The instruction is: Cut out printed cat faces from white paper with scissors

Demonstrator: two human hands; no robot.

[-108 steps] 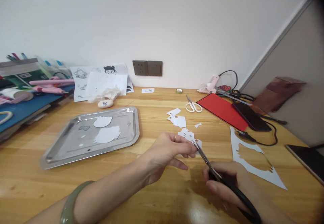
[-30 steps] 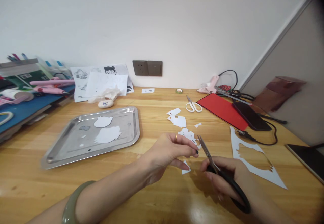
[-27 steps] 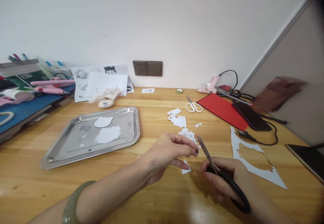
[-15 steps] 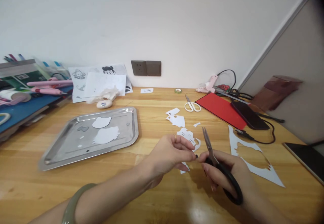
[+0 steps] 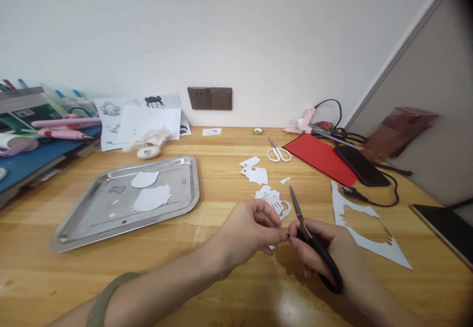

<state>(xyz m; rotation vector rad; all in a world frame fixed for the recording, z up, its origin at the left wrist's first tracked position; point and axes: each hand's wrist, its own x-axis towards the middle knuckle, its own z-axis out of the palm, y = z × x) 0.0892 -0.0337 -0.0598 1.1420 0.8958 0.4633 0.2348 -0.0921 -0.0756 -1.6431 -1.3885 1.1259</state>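
Observation:
Between the thumb and finger of my left hand (image 5: 248, 228) is a tiny black piece (image 5: 288, 236), pinched at the fingertips. My right hand (image 5: 336, 243) is closed around black-handled scissors (image 5: 322, 254), whose blades point up and away from me, nearly together. The fingertips of both hands meet at the black piece. Just beyond my left hand lies a white paper cat face (image 5: 269, 197) with drawn whiskers, partly covered by the fingers. White paper scraps (image 5: 257, 175) lie farther back.
On the left a metal tray (image 5: 86, 226) carries white paper cutouts and small pieces. White-handled scissors (image 5: 279, 154), a red sheet (image 5: 318, 158), a phone (image 5: 360, 165) and a glue gun (image 5: 305, 122) lie at the back right. A cut-out paper frame (image 5: 397, 254) lies right of my hand.
My right fingertips have come closer to the black piece, now appearing to touch it. The scissor blades have drawn together slightly. The whole view has shifted a little.

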